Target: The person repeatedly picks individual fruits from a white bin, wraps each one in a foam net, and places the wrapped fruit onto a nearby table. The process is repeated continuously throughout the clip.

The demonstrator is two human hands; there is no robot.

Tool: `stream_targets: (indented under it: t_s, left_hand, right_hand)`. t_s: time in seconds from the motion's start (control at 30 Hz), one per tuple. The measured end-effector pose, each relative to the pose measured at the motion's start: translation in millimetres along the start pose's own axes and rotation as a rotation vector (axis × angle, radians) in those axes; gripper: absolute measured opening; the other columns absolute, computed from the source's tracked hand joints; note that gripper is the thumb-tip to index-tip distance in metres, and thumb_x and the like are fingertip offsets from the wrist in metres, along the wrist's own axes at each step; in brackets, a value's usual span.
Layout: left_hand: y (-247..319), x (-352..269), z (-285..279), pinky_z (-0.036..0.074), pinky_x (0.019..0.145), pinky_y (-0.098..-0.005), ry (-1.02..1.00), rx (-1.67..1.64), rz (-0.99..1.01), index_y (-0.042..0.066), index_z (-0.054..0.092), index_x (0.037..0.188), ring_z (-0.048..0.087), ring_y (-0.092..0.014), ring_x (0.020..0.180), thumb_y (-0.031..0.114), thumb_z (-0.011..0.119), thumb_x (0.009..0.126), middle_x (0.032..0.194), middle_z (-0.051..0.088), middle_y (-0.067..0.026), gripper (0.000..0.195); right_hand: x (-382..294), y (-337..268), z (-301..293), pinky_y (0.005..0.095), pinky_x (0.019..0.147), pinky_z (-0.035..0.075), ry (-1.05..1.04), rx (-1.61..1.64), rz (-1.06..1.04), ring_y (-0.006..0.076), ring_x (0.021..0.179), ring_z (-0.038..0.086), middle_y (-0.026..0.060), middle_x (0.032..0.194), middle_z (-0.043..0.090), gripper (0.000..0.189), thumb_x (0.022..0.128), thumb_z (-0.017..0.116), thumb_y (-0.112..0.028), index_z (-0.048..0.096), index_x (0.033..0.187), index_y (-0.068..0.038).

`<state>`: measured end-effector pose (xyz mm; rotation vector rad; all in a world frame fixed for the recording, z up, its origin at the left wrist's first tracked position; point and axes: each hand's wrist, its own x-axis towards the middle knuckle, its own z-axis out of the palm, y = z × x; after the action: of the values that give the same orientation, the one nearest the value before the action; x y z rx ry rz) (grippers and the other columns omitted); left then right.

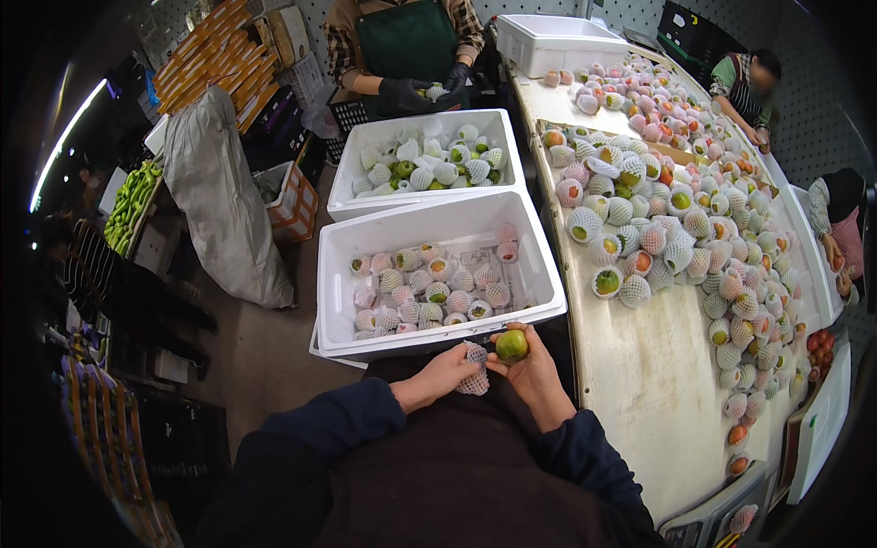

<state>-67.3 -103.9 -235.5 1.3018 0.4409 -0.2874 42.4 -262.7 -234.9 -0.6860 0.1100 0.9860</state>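
A green tomato (512, 346) rests in the fingers of my right hand (534, 377), bare of any sleeve. Beside it, my left hand (438, 375) grips a pale pink foam net sleeve (474, 370). The tomato and the sleeve are close together, just in front of my body. Right beyond my hands stands a white foam box (438, 348), its floor partly covered with tomatoes in foam nets (438, 269). Behind that box is a second foam box (342, 195) with green tomatoes (405, 168), many in white nets.
On my right a long table (644, 383) carries a large heap of netted tomatoes (678, 233). A person in a green apron (408, 41) works across from me; two others are at the table's far side. A large grey sack (219, 205) leans at the left.
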Motion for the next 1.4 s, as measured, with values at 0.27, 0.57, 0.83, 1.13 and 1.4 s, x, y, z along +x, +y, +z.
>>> stream_targets:
  t_s: [0.27,0.57,0.83,1.13,1.4]
  left_hand:
    - [0.0,1.4,0.4,0.049,0.079,-0.0254,0.041,-0.008,0.119,0.003,0.050,0.118,0.059,-0.011,0.090,0.000,0.050,0.090,0.102,0.059,-0.0032,0.028]
    - [8.6,1.3,-2.3,0.044,0.067,-0.0221,0.056,-0.056,-0.040,0.003,0.058,0.109,0.055,-0.006,0.075,0.010,0.051,0.094,0.089,0.061,0.0003,0.018]
    - [27.9,-5.7,2.3,0.045,0.069,-0.0228,0.060,-0.215,-0.225,0.008,0.052,0.119,0.055,-0.009,0.079,0.036,0.041,0.102,0.099,0.059,-0.0017,0.035]
    - [25.3,-3.9,-5.5,0.047,0.090,-0.0272,-0.205,-0.490,-0.032,0.006,0.040,0.135,0.054,-0.011,0.108,0.026,0.054,0.098,0.123,0.052,-0.0038,0.045]
    - [32.0,-7.1,-4.9,0.048,0.094,-0.0319,-0.358,-0.531,-0.004,0.007,0.038,0.136,0.057,-0.017,0.110,0.035,0.073,0.083,0.120,0.056,-0.0064,0.070]
  right_hand:
    - [6.9,1.2,-15.0,0.0350,0.059,0.057,0.002,0.081,0.152,0.0252,0.063,0.065,0.0170,0.087,0.066,0.047,0.100,0.036,-0.049,0.055,0.106,-0.007]
    - [7.1,2.9,-6.8,0.0377,0.076,0.058,-0.057,0.108,0.151,0.0293,0.083,0.067,0.0196,0.103,0.063,0.051,0.102,0.028,-0.041,0.048,0.128,-0.002]
    - [-5.2,7.7,10.1,0.0366,0.090,0.050,-0.101,-0.530,-0.206,0.0269,0.100,0.062,0.0171,0.114,0.058,0.042,0.096,0.047,-0.018,0.043,0.134,-0.003]
    - [-3.8,14.6,10.6,0.0303,0.094,0.044,-0.081,-0.959,-0.620,0.0198,0.109,0.057,0.0133,0.118,0.059,0.049,0.088,0.063,-0.011,0.045,0.133,-0.001]
    - [2.9,15.8,1.6,0.0246,0.076,0.045,-0.147,-0.063,0.175,0.0093,0.081,0.054,0.0010,0.090,0.059,0.017,0.092,0.049,-0.008,0.059,0.105,-0.003]
